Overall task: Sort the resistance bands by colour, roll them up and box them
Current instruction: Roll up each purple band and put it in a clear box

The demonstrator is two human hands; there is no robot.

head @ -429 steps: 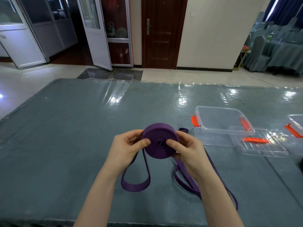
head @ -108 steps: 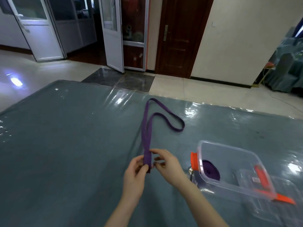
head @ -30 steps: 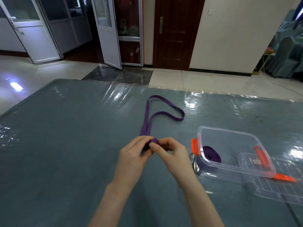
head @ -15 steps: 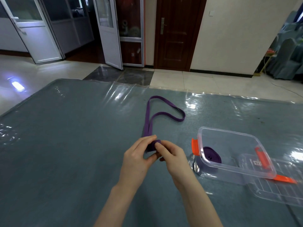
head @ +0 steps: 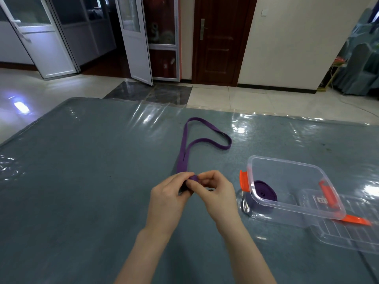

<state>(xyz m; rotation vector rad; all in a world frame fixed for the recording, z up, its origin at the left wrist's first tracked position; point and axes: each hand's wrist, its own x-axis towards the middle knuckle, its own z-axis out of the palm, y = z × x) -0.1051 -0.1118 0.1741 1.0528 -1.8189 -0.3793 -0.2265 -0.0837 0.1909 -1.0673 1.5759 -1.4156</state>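
A purple resistance band [head: 185, 141] lies stretched away from me on the table, its far loop bent to the right. Its near end is a small tight roll pinched between my left hand [head: 169, 198] and my right hand [head: 216, 194], just above the tabletop. To the right stands a clear plastic box [head: 307, 167] with orange clips. A rolled purple band [head: 264, 189] sits inside it at its left end.
The box's clear lid [head: 348, 232] lies flat against the box's near right side. The table [head: 71, 181] has a grey cloth under glossy clear plastic. Its far edge runs just beyond the band's loop; tiled floor and doors lie behind.
Both hands have kept turning the small roll at the band's near end. The far loop has hardly shifted. The box and its rolled band stay put.
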